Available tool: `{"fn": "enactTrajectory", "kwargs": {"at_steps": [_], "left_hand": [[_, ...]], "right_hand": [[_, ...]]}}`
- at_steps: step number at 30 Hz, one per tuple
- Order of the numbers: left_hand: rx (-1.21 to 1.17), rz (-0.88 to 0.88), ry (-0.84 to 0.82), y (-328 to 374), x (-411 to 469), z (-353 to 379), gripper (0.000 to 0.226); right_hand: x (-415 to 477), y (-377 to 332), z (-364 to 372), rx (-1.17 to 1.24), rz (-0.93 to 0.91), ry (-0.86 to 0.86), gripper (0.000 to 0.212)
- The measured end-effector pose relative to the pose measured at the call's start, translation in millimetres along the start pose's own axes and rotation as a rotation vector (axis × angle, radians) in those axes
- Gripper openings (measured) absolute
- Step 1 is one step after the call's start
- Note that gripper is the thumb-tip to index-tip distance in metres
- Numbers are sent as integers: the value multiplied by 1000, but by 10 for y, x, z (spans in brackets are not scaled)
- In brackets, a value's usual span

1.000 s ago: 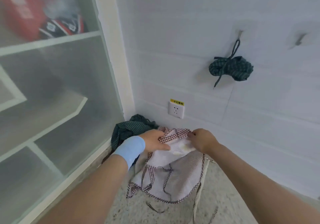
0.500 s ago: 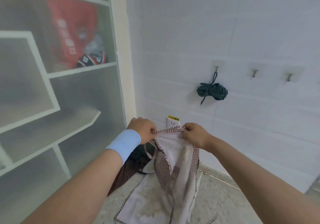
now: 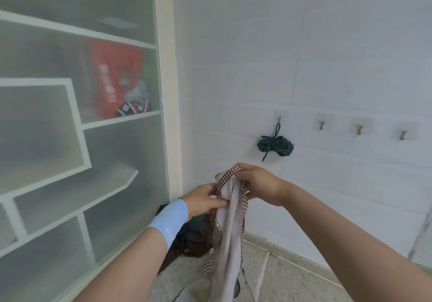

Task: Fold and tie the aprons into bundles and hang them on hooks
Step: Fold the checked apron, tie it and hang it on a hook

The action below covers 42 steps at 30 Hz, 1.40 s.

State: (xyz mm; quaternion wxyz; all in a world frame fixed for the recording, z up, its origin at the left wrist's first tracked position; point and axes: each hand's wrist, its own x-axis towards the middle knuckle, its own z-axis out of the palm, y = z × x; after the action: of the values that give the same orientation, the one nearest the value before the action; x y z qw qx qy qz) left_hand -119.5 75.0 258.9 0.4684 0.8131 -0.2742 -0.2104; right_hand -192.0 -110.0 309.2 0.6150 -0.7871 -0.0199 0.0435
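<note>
Apron: I am holding the white apron [image 3: 230, 222] with red-checked trim up near the wall corner, its gathered length hanging toward the floor.
Right hand: my right hand [image 3: 259, 182] is gripping the top, fingers curled round the checked band.
Left hand: my left hand [image 3: 203, 200] (blue wristband) is pinching the cloth just below.
Corner: dark aprons [image 3: 187, 238] are lying heaped behind it.
Wall: a green tied bundle [image 3: 275, 146] is hanging on the leftmost hook [image 3: 279, 119].
</note>
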Motion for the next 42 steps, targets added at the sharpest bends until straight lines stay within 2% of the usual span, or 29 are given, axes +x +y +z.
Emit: {"fn": "enactTrajectory", "kwargs": {"at_steps": [1, 2, 3, 6, 7, 8, 10, 11, 13, 15, 17, 19, 21, 22, 25, 27, 29, 31, 35, 39, 40, 42], "left_hand": [[57, 27, 21, 29, -2, -37, 34], [136, 36, 36, 82, -27, -96, 30], [228, 30, 50, 131, -38, -180, 31], [528, 38, 138, 407, -165, -451, 32], [611, 69, 192, 520, -204, -519, 31], [659, 106, 239, 656, -258, -579, 29], [717, 146, 230, 917, -396, -670, 26], [775, 127, 159, 1032, -472, -709, 24], [853, -6, -87, 1221, -666, -799, 21], [641, -190, -372, 1323, -886, -868, 11], [364, -181, -483, 1349, -1034, -976, 9], [237, -120, -469, 1304, -1080, -1071, 17], [273, -139, -386, 1180, -999, -1091, 17], [361, -174, -348, 1095, -935, -1073, 12], [582, -315, -399, 865, -763, -971, 8], [562, -350, -431, 733, -662, -922, 6], [602, -287, -312, 549, -474, -915, 7], [656, -201, -137, 329, -238, -929, 12], [525, -228, 52, -202, 197, -889, 17], [232, -396, 71, -817, 670, -790, 10], [213, -400, 82, -951, 763, -767, 13], [324, -348, 136, -1240, 978, -747, 19]], "right_hand": [[-26, -51, -25, -3, 1, 0, 10], [-46, -95, -59, -47, 2, 36, 12], [-83, -141, -96, -161, 5, 115, 15], [-140, -234, -249, -699, -27, 427, 20], [-167, -269, -255, -772, -61, 496, 20], [-178, -312, -250, -762, -105, 568, 20], [-246, -414, -231, -540, -149, 667, 21], [-292, -472, -237, -360, -111, 611, 22], [-458, -597, -259, -112, 125, 247, 23], [-691, -687, -272, -69, 308, -146, 24], [-790, -750, -340, 22, 257, -299, 36], [-794, -794, -354, 55, 200, -230, 35], [-712, -760, -333, -171, 162, -37, 20], [-685, -736, -305, -285, 178, -23, 19], [-594, -668, -219, -274, 284, -287, 20], [-475, -587, -228, -351, 287, -209, 17], [-263, -414, -251, -423, 305, -44, 18], [-16, -218, -243, -419, 331, 44, 22], [607, 286, -140, -418, 314, 175, 30], [1232, 849, -111, -572, 245, 214, 29], [1321, 963, -110, -605, 231, 234, 29], [1539, 1218, -115, -610, 216, 263, 28]]}}
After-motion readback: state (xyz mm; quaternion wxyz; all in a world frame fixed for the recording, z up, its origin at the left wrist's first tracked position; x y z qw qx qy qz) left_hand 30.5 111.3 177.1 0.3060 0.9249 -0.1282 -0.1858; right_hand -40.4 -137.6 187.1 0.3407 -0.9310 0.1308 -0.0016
